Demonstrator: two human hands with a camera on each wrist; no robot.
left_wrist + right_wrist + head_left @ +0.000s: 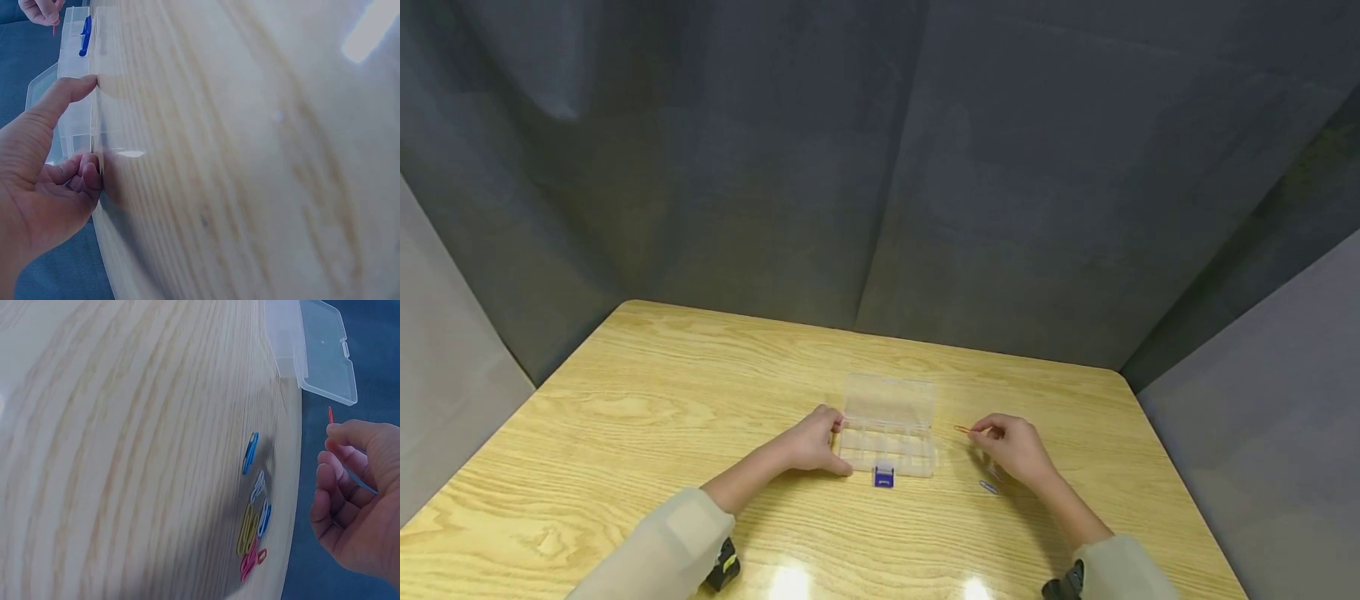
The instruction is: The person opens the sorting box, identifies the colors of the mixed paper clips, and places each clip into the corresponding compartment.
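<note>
A clear plastic compartment box [889, 450] lies open in the middle of the wooden table [647, 400], its lid [890, 401] tipped back and a blue latch [883, 477] at its front. My left hand [815, 442] holds the box's left end, thumb and fingers against its side wall [78, 119]. To the right of the box, my right hand [1011, 446] pinches a red paper clip [962, 429] a little above the table. The clip's tip [330, 414] sticks out above the fingers [350, 434] in the right wrist view.
Several coloured paper clips [255, 519] lie loose on the table under my right hand, a blue one [988, 487] showing in the head view. Grey cloth walls [880, 167] close in the table's back and sides.
</note>
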